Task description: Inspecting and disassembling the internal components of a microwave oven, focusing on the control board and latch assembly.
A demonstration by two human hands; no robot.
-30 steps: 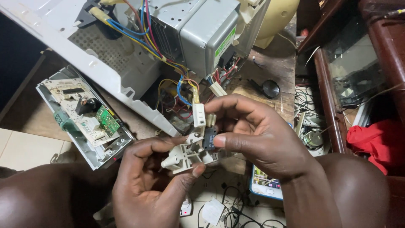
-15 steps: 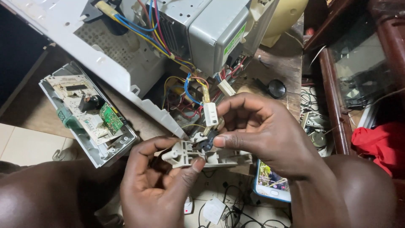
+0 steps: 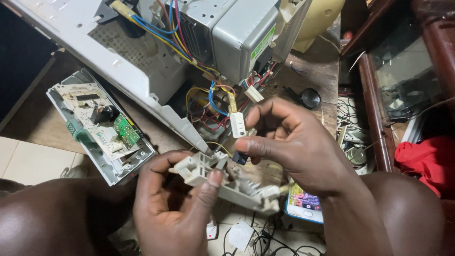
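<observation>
Cluttered tabletop (image 3: 327, 71) | left hand (image 3: 175, 208) grips white plastic latch bracket (image 3: 227, 182) | right hand (image 3: 294, 142) pinches its black switch (image 3: 239, 157) | light, brittle; hold by body.

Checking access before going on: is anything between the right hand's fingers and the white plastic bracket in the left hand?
Nothing visible. The right hand pinches a small dark part right at the white plastic bracket held by the left hand.
</observation>
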